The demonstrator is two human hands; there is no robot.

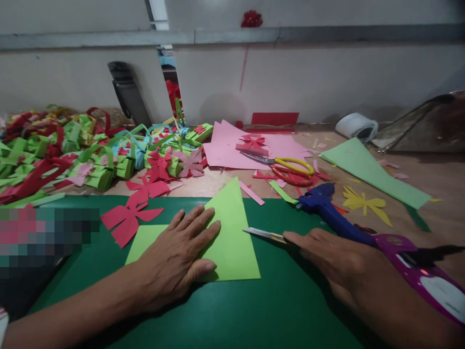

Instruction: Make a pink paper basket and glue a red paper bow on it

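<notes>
A folded sheet of light green paper (236, 247) lies on the dark green mat (218, 315), one corner pointing away from me. Spread flat on its left part, my left hand (185, 247) presses the paper with its fingers stretched out. My right hand (327, 257) is closed around a craft knife (267, 235). The blade's tip points left and meets the right edge of the paper; whether it touches I cannot tell. Red paper flower cutouts (129, 218) lie just beyond the left hand.
A blue and purple glue gun (337, 218) lies beyond and beside the right hand. Scissors (294, 167) rest by pink paper sheets (225, 148). Small paper baskets (98, 169) are heaped at the left. A yellow cutout (365, 201) and a green sheet (374, 169) lie right.
</notes>
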